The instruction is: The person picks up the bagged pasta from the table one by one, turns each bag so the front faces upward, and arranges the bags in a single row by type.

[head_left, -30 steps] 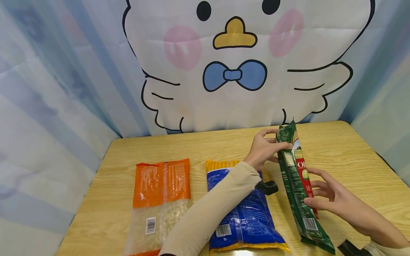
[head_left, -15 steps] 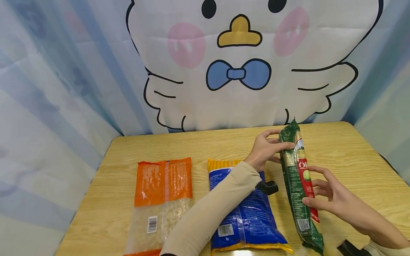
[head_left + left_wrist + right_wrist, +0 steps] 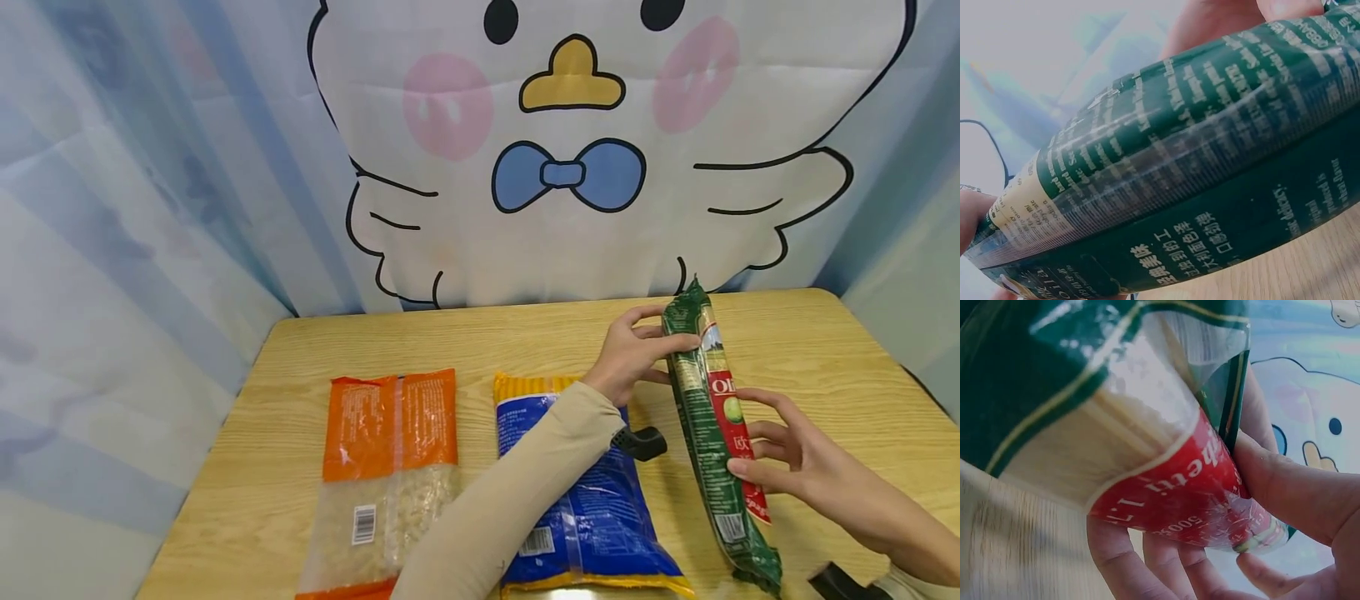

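A long green and red spaghetti packet (image 3: pixel 705 442) is held at a tilt over the right side of the table in the head view. My left hand (image 3: pixel 628 354) pinches its far end, thumb across the near face. Lower down, my right hand (image 3: pixel 806 467) grips the red side between thumb and fingers. Printed small text and a clear strip on the packet (image 3: pixel 1166 175) fill the left wrist view. Pale strands show through a window of the packet (image 3: pixel 1129 419) in the right wrist view, where the right thumb and fingers (image 3: pixel 1119 562) touch it from both sides.
A blue and yellow bag (image 3: pixel 600 517) lies on the wooden table (image 3: pixel 240 467), partly hidden under my left forearm. Left of it lies an orange and clear bag (image 3: pixel 390 425) with pale contents. A cartoon-printed curtain (image 3: pixel 570 250) hangs behind the table.
The spaghetti packet has turned a little, so more of its red front faces the head camera. Its near end has swung slightly left relative to the table. Both hands keep their hold.
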### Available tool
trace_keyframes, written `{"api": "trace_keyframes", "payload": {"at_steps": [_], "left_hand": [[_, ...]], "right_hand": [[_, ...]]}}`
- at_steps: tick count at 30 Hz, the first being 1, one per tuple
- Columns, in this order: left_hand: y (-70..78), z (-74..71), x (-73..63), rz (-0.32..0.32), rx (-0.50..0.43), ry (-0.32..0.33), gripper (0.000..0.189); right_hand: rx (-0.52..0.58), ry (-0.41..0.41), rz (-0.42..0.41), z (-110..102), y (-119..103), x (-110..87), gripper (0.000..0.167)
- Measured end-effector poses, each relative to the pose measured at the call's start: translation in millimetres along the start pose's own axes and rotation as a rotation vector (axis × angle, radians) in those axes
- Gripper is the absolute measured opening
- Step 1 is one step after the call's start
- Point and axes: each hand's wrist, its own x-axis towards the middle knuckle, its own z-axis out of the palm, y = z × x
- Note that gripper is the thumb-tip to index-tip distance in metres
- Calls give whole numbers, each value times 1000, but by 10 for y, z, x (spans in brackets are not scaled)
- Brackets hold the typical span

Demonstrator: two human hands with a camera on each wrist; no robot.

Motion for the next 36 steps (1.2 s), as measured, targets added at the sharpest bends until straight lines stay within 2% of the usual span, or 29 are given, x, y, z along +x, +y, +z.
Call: {"api": "trace_keyframes", "payload": {"at_steps": [7, 10, 14, 19, 24, 27, 32, 36], "left_hand": [[3, 2, -4, -56, -41, -40, 43], [6, -12, -2, -51, -53, -39, 42], [15, -15, 1, -41, -50, -43, 42], [36, -4, -11, -67, -11, -45, 45], [58, -3, -51, -98, 4, -19, 48], [64, -2, -110, -95, 5, 8, 49], [68, 75, -230, -72, 74, 60, 46], [64, 124, -279, -60, 91, 84, 45]], "right_hand": [[8, -4, -64, -43, 50, -36, 82], [-4, 3, -82, -47, 45, -36, 82], [-28, 26, -75, -51, 29, -36, 83], [21, 40, -90, -44, 19, -24, 82], [66, 42, -89, -38, 17, 5, 78], [56, 45, -72, -40, 12, 1, 77], [9, 82, -94, -15, -50, -8, 81], [-55, 128, -129, 29, -153, -33, 85]]}}
